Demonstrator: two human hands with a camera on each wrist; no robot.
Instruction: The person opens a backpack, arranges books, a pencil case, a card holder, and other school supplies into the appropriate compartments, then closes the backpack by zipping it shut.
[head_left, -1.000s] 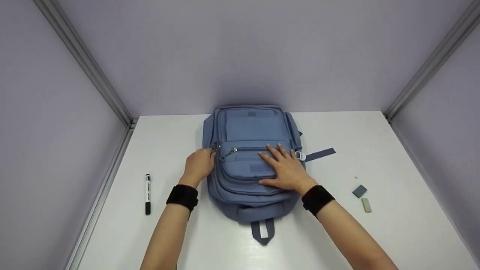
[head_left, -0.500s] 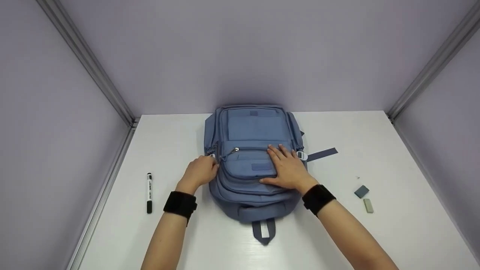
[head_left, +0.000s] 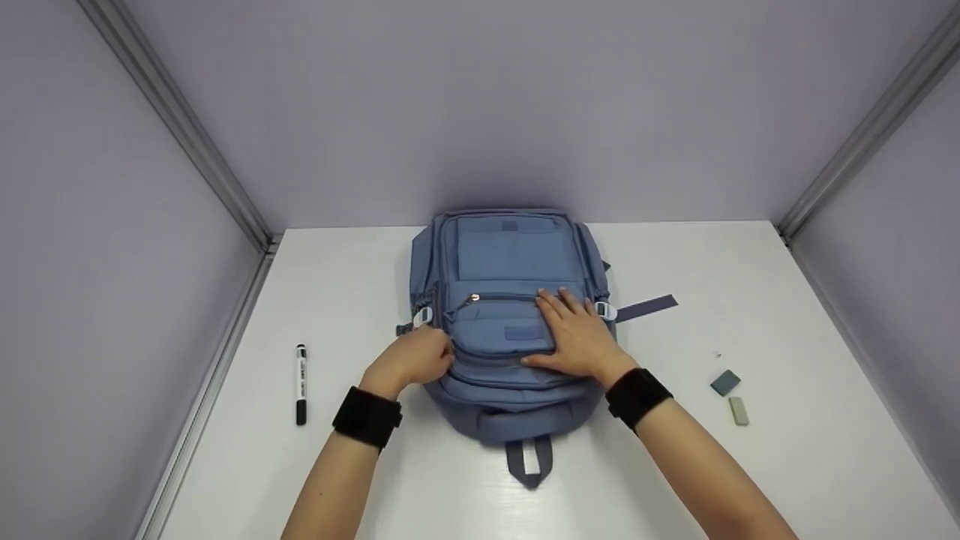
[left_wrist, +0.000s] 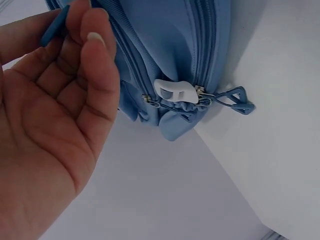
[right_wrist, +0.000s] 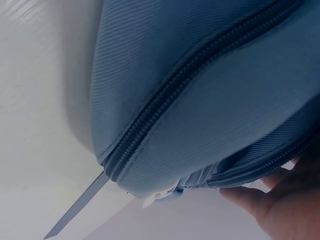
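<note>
A blue backpack (head_left: 517, 255) lies on its back, its front pockets facing up. At its left edge my left hand (head_left: 411, 358) has curled fingers; in the left wrist view they pinch a blue zipper pull (left_wrist: 55, 26). Two more zipper pulls, one of them a looped cord pull (left_wrist: 239, 101), hang beside a white buckle (left_wrist: 175, 92) on the bag's side. My right hand (head_left: 579, 341) rests on the right part of the front pocket with its fingers spread. Near that hand's wrist, a long zipper (right_wrist: 165, 95) runs along the side of the bag.
Left of the bag, a black-and-white marker (head_left: 301, 384) lies on the white table (head_left: 337, 277). A dark blue-green block (head_left: 725, 382) and a pale green block (head_left: 739, 411) lie at the right. A grey strap (head_left: 649, 307) sticks out rightward. Walls enclose the table's back and sides.
My left hand has slid along the bag's left edge toward the near end, uncovering the white buckle and a dark zipper pull. My right hand stays on the pocket, its fingers slightly closer together.
</note>
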